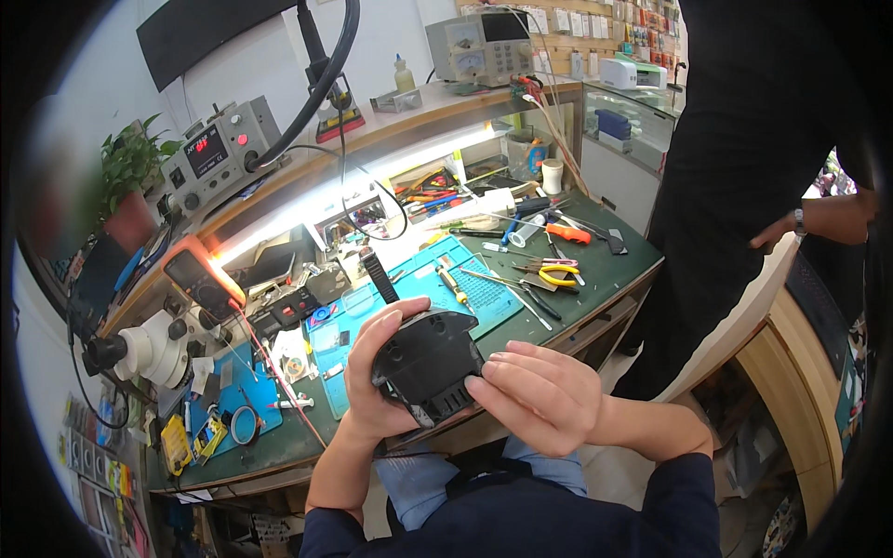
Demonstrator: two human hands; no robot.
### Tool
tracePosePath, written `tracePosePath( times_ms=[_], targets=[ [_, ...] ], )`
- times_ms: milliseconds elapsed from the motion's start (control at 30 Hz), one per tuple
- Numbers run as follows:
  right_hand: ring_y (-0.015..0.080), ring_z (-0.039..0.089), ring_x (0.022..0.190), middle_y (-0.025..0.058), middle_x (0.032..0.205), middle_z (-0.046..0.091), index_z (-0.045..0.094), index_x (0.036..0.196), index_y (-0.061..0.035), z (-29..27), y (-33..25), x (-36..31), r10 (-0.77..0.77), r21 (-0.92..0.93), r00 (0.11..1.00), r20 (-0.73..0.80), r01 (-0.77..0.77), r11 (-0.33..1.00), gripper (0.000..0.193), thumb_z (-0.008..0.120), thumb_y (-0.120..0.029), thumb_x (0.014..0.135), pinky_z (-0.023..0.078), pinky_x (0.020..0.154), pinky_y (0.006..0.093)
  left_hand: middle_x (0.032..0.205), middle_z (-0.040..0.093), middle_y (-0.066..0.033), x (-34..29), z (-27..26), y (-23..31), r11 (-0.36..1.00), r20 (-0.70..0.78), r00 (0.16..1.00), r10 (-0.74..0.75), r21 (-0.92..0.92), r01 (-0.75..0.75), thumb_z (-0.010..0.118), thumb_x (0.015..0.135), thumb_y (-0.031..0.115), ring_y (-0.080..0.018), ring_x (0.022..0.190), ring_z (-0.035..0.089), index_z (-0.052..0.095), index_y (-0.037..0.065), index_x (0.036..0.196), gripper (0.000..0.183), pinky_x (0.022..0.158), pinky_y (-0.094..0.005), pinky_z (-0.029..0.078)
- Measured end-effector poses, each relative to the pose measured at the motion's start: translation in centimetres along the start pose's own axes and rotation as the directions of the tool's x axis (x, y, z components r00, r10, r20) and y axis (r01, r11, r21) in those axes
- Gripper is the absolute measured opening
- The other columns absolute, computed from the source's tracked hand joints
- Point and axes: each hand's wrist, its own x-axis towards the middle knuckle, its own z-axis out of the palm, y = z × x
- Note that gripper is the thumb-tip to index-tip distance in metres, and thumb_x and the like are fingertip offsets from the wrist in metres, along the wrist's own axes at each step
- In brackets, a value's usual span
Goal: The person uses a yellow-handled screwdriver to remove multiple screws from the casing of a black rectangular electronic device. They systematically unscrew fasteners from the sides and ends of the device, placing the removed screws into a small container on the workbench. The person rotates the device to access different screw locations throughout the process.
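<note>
My left hand is wrapped round the left side of a black plastic casing, holding it tilted above the bench's front edge. Slots run along the casing's lower edge, and what kind of device it is does not show. With bent fingers and thumb, my right hand pinches the casing's right edge. Just beyond the left hand, a black ribbed strip sticks up; whether it joins the casing is hidden. A yellow-handled screwdriver lies on the blue work mat behind the casing.
Pliers with yellow grips and an orange-handled tool lie at the right. At the left stand a microscope, an orange-framed meter and a grey station. A person in black stands at the right.
</note>
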Motion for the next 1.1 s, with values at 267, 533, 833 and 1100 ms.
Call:
tracePosePath(
  times_ms=[267,533,833,1100],
  targets=[
    [0.0268,0.073,0.099,0.0155,0.111,0.072,0.076,0.107,0.0036,0.3,0.1,-0.1,0.026,0.051,0.999,-0.039,-0.024,0.998,0.027,0.070,-0.007,0.083,0.064,0.090,0.0396,0.142,0.053,-0.0298,0.0,-0.5,0.0,0.999,0.060,0.998,-0.016,0.043,0.014,0.103,0.060,0.034,-0.0358,0.125,0.062,0.031,0.008,0.153,0.121,0.102,-0.0461,0.055],
    [0.0282,0.072,0.096,0.0154,0.109,0.068,0.077,0.106,0.0022,0.7,0.0,0.0,-0.043,-0.062,0.999,-0.022,0.042,0.997,0.028,0.072,-0.003,0.079,0.065,0.086,0.0404,0.142,0.053,-0.0298,0.0,-0.5,0.0,0.998,0.053,0.998,-0.031,0.057,0.028,0.103,0.062,0.035,-0.0350,0.124,0.063,0.030,0.008,0.154,0.120,0.102,-0.0457,0.055],
    [0.0260,0.070,0.102,0.0126,0.117,0.067,0.075,0.112,0.0001,2.0,-0.1,-1.3,-0.008,0.035,0.991,-0.131,0.013,0.999,0.027,0.071,-0.006,0.086,0.064,0.090,0.0406,0.137,0.058,-0.0284,0.2,0.2,0.5,0.999,-0.015,0.999,0.047,0.018,-0.047,0.103,0.063,0.032,-0.0367,0.124,0.063,0.037,0.003,0.151,0.114,0.101,-0.0446,0.056],
    [0.0257,0.068,0.106,0.0117,0.123,0.064,0.074,0.119,-0.0028,3.5,-0.4,-2.9,0.064,0.120,0.980,-0.188,-0.041,0.992,0.030,0.070,-0.006,0.089,0.064,0.091,0.0397,0.136,0.058,-0.0316,-0.2,0.4,0.1,0.996,-0.016,0.999,0.035,0.085,-0.034,0.095,0.072,0.047,-0.0387,0.122,0.064,0.036,0.007,0.150,0.106,0.100,-0.0472,0.056]
  ],
)
